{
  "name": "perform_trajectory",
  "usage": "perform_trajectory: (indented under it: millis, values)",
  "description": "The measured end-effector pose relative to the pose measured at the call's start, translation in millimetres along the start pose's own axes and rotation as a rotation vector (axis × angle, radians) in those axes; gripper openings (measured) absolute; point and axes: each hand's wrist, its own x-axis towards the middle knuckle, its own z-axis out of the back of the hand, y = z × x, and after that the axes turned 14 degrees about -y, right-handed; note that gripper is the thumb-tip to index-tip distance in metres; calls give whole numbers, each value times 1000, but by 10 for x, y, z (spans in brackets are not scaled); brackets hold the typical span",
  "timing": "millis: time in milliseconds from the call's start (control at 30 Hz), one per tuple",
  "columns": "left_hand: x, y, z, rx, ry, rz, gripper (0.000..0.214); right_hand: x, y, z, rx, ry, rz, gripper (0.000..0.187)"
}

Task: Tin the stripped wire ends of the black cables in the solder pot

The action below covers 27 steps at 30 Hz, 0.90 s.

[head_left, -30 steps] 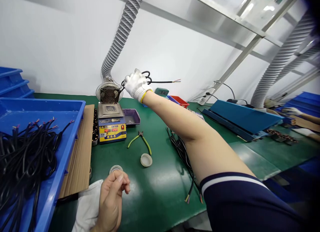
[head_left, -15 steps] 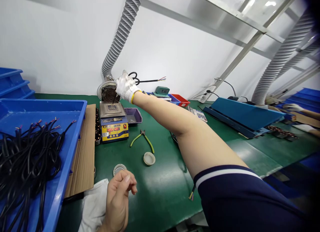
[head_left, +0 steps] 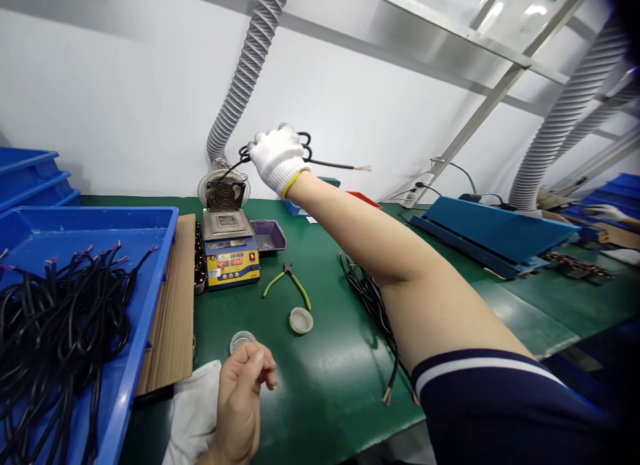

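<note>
One gloved right hand (head_left: 277, 157) clasps a looped black cable (head_left: 330, 164) near the yellow-fronted heater (head_left: 233, 263), while the bare left hand (head_left: 242, 395) curls, its grip unclear.

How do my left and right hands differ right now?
The right hand wears a white glove; the left hand is bare. The right hand grips a looped black cable; no held thing shows in the left hand. The right hand is high; the left hand is low, near a small dish. Both have bent fingers.
</note>
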Motion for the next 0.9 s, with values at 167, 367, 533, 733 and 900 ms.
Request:
perform_trajectory:
  millis: [167,367,533,733,900]
  values:
    - [5,19,12,20,0,-17,30,-297,-239,299,-112,-5,115,41]
    - [9,29,7,9,-20,-31,30,-711,-432,414,-81,85,125,41]
    - [-6,25,-14,28,8,-44,29,-967,-515,547,-14,206,149,47]
    - [-18,28,-26,82,72,-101,31,-1237,-602,578,-16,272,177,47]
    - [-86,9,-2,427,468,-15,35,-1487,-661,546,-65,310,286,44]
